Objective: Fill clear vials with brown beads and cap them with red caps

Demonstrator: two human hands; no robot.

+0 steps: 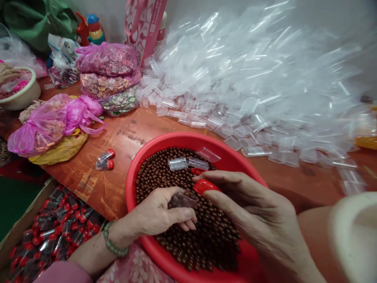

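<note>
Right hand (259,212) nearest the lens, thumb and forefinger pinching a red cap (207,186). Dial centred on the red basin (131,179), twelve at the far side. Writing: pink patterned bag (144,33), between eleven and twelve, bears a small pale label, illegible; bottle (161,33) behind it has lettering too small to read; white packet (63,46) at eleven has print, also unreadable. Edges: basin rim arcs round the brown beads (179,243); three clear empty tubes (178,163) lie on the beads near twelve. Beyond the rim at one o'clock, a heap of clear tubes (253,90) spreads over the table (129,125). At ten, brown tabletop shows between basin and knotted pink bags (44,125), with two capped tubes (105,159) lying there. Carton of capped tubes (54,224) below the table edge, between eight and nine. Pose: right forearm enters from about four, wrist bent towards the centre. Left hand (160,214) comes from eight, green bracelet (113,239) at the wrist, thumb and fingers gripping a clear tube (184,199), tilted, over the beads. Cap just beside the tube's end; contact cannot be told.
</note>
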